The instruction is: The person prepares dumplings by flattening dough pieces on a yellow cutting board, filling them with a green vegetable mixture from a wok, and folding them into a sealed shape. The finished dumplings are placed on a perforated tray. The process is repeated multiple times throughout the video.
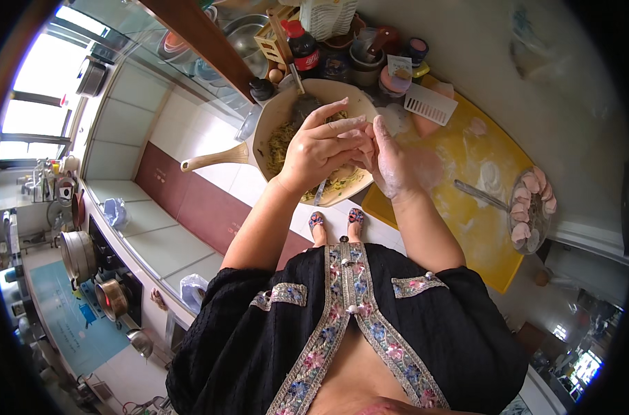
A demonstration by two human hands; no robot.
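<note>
Above a cream-coloured pan (363,98), my left hand (314,148) and my right hand (392,161) meet with their fingertips together. Between them is a small pink piece of dough (366,145), mostly hidden by the fingers, so its shape is unclear. White flour coats my right palm and several fingertips. Shredded yellow-green filling (279,142) lies in the pan, along with a dark spatula (305,109) and a metal utensil (320,193). Right of my hands, a floured yellow board (449,212) bears a thin pink dough round (423,165). Pink dumplings (522,207) sit on a clear plate (535,244).
The pan's wooden handle (216,157) juts left. A metal-handled utensil (480,194) reaches toward the plate. Behind the pan stand a cola bottle (304,52), several jars and a white slotted scraper (431,104). Pots (78,257) stand by a stove at far left.
</note>
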